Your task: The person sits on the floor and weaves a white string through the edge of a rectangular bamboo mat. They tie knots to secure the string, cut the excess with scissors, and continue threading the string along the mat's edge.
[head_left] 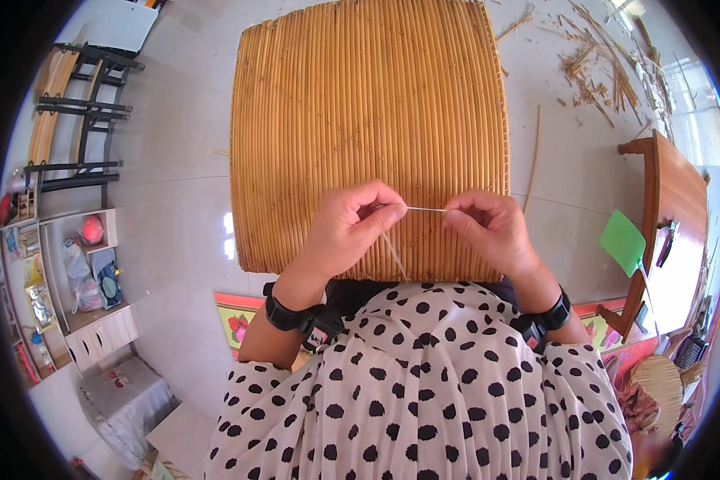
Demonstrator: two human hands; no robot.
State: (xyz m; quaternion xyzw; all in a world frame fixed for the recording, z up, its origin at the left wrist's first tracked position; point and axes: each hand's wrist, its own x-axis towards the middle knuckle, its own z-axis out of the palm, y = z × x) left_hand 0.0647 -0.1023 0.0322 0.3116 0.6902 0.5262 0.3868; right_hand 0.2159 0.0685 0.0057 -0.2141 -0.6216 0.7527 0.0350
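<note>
My left hand (pixel 350 222) and my right hand (pixel 492 228) are raised over the near part of a panel of golden-brown stalks (pixel 360 96), laid side by side. Between my two pinched fingertips a thin pale thread (pixel 426 210) is stretched straight; a needle in it cannot be made out. From below my left fingers a pale length of the strand hangs down toward my lap. Both hands are closed, thumb against forefinger. Small knots or stitches dot the stalks in slanting rows. The panel's near edge meets my spotted clothing.
Loose stalks and scraps (pixel 604 72) litter the floor at the far right. A wooden stool or small table (pixel 672 216) stands to my right, with a green fly swatter (pixel 622 242) by it. Leftward are folded black-legged furniture (pixel 88 104) and an open shelf unit (pixel 96 316).
</note>
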